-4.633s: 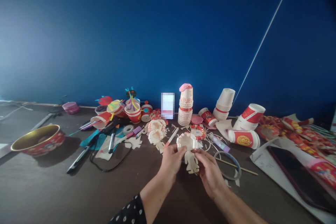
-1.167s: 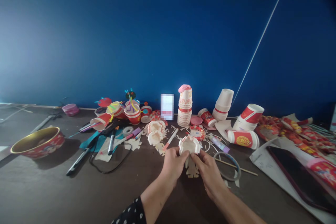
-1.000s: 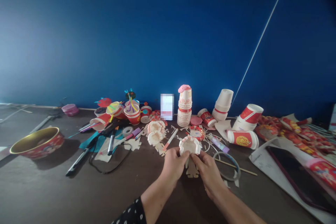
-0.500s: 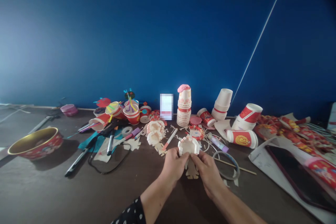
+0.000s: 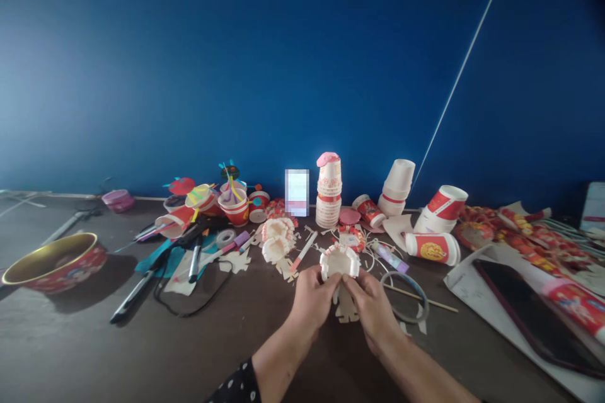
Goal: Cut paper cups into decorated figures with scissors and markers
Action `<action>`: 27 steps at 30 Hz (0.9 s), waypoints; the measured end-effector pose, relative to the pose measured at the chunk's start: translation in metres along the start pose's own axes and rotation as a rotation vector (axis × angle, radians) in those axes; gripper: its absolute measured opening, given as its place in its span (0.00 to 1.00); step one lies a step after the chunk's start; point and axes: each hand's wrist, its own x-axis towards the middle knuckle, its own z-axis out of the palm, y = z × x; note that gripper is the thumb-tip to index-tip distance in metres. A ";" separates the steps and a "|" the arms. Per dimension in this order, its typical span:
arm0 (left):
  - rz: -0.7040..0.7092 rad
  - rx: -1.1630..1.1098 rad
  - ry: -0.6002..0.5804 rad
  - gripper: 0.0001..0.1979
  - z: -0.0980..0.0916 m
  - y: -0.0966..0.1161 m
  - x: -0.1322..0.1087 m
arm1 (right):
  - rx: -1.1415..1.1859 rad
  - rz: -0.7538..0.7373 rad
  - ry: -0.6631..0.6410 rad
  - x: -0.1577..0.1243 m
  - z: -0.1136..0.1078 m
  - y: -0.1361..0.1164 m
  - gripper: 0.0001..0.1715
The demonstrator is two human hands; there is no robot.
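Between my two hands is a cut paper cup (image 5: 339,261), its white wall snipped into strips that curl outward around the rim. My left hand (image 5: 312,296) is closed on its left side, thumb pressed at the near edge. On the right side my right hand (image 5: 373,302) pinches it the same way, the two thumbs almost meeting. Below the cup a pale cut-paper figure (image 5: 346,310) shows between the hands; whether it is joined to the cup I cannot tell. Similar curled cup pieces (image 5: 275,248) lie just to the left, with a white-and-orange marker (image 5: 304,252) beside them.
A tall stack of paper cups (image 5: 329,195) stands behind my hands. To the right are a grey tape ring (image 5: 424,308), a stick (image 5: 444,306), a tipped red cup (image 5: 432,249) and a dark phone (image 5: 529,308). A gold-lined bowl (image 5: 57,264) and hot glue gun (image 5: 165,252) are left.
The whole view has shifted slightly, so the table things appear a little further left. Both hands keep their grip on the cut cup, with almost no movement.
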 end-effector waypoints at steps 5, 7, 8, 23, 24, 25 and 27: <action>0.064 0.125 -0.017 0.10 -0.004 0.001 0.003 | -0.039 -0.038 -0.005 0.000 -0.002 0.002 0.22; 0.054 0.136 -0.007 0.10 -0.004 0.000 0.004 | -0.056 -0.053 0.006 0.000 -0.002 0.002 0.23; 0.046 0.136 -0.003 0.10 -0.004 0.000 0.004 | -0.061 -0.058 0.008 0.000 -0.002 0.002 0.23; 0.019 0.022 -0.008 0.08 -0.002 -0.003 0.004 | -0.139 -0.074 -0.018 -0.003 -0.002 -0.006 0.19; 0.019 0.013 -0.001 0.07 -0.002 -0.003 0.004 | -0.143 -0.066 -0.025 -0.003 -0.002 -0.005 0.19; 0.016 0.006 0.008 0.07 -0.002 -0.003 0.004 | -0.149 -0.060 -0.027 -0.003 -0.002 -0.004 0.18; -0.005 -0.021 0.023 0.07 -0.002 -0.003 0.003 | -0.154 -0.057 -0.025 -0.003 -0.003 -0.001 0.15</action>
